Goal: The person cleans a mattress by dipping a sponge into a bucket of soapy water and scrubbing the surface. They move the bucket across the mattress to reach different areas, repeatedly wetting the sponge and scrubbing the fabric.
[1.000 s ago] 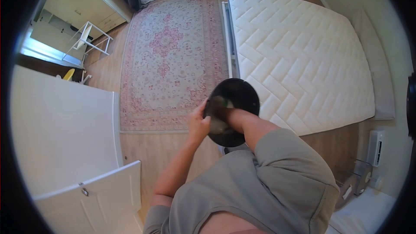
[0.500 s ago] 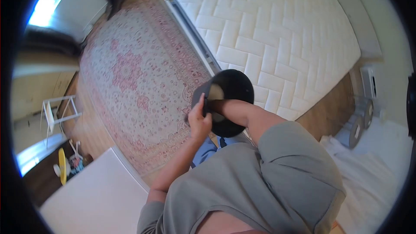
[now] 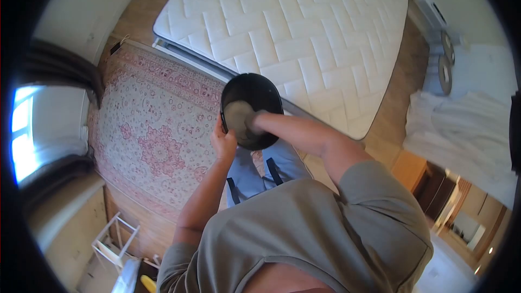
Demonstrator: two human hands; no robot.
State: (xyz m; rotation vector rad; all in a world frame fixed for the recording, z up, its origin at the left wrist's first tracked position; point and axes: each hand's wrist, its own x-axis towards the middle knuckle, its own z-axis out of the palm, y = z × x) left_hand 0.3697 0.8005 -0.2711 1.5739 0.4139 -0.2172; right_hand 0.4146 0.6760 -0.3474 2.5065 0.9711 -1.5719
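Olive-grey shirt (image 3: 293,211), worn by the person. Black bucket (image 3: 263,95), held up before blue-grey trousers (image 3: 285,163); left hand (image 3: 223,141) grasping its rim, thumb inside. Right hand (image 3: 255,122), lowered into the bucket at a greyish mass (image 3: 236,114); blurred, finger state cannot be told. Beyond: patterned pink-and-grey rug (image 3: 157,119); quilted white mattress (image 3: 304,32).

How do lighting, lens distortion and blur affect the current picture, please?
Head view: window blown out to white; head view: mattress edges bowed, apparently by wide-angle distortion; head view: right hand smeared inside the black bucket.
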